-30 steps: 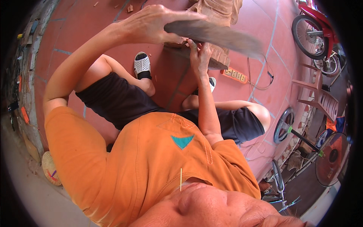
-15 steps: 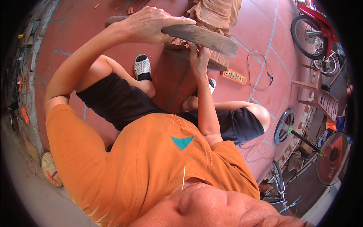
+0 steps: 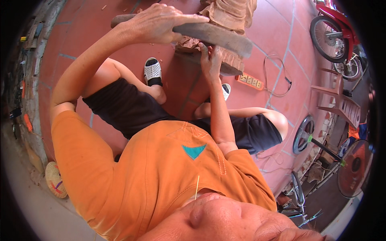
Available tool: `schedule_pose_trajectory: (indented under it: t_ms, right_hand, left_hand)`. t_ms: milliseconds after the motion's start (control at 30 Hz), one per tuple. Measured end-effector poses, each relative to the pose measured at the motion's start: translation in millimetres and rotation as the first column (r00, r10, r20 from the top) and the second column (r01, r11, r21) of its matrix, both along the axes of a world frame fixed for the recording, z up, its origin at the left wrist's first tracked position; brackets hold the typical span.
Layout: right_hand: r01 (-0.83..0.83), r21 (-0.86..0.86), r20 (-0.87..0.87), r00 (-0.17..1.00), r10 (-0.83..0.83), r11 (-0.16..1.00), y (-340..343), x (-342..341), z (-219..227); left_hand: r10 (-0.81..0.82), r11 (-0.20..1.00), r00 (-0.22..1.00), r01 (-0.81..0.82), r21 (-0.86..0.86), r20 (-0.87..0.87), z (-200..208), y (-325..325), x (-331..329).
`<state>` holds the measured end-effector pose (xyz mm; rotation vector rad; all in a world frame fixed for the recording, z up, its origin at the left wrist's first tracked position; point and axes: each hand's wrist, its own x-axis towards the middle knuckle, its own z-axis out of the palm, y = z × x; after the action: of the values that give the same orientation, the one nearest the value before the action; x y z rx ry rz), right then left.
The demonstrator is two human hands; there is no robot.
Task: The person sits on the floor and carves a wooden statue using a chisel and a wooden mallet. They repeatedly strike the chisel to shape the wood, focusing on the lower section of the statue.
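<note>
My left hand (image 3: 155, 24) is wrapped round a long, flat wooden mallet (image 3: 217, 38), with the index finger stretched along its top. The mallet's narrow end (image 3: 120, 19) sticks out to the left of the hand, and its broad end slants down to the right. Beyond it stands a brown carved wooden figure (image 3: 231, 16) with folds cut into its surface. Under the mallet, my right hand (image 3: 211, 62) is raised against the carving's rough base (image 3: 231, 64), fingers curled. The mallet hides part of that area, so what the fingers hold cannot be made out.
An orange power strip (image 3: 250, 81) with a cable lies right of the base on the red tiles. White-and-black shoes (image 3: 152, 72) are on my feet. Farther right are a red motorbike (image 3: 333, 36), a plastic chair (image 3: 341, 100) and a fan (image 3: 354, 168). Wood chips dot the floor.
My left hand has risen slightly, and the mallet's broad end has shifted a little. My right hand has moved slightly left, still by the carving's base.
</note>
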<state>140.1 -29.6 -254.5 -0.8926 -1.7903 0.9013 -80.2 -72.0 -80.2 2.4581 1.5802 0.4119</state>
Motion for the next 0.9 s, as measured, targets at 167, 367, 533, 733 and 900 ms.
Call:
schedule_pose_trajectory:
  t_ms: [167,367,533,733,900]
  right_hand:
    - [0.004,0.059,0.125,0.992,-0.012,0.998,-8,-4,18]
    - [-0.01,0.049,0.065,0.998,0.007,0.999,0,-5,6]
    - [0.026,-0.027,0.069,0.997,-0.024,0.999,4,-4,3]
    - [-0.081,-0.42,-0.344,0.936,-0.076,0.904,16,10,3]
    - [-0.044,-0.336,-0.24,0.97,-0.04,0.941,18,7,-1]
  left_hand:
    - [-0.037,0.993,0.924,0.078,-0.091,0.382,44,3,6]
    - [-0.125,0.991,0.925,0.099,0.09,0.359,-8,6,-2]
    - [0.002,1.0,0.988,0.002,-0.029,0.153,4,3,-9]
    - [-0.03,0.998,0.899,0.052,-0.039,0.436,36,6,-8]
    - [-0.034,0.996,0.917,0.065,-0.067,0.396,36,3,-3]
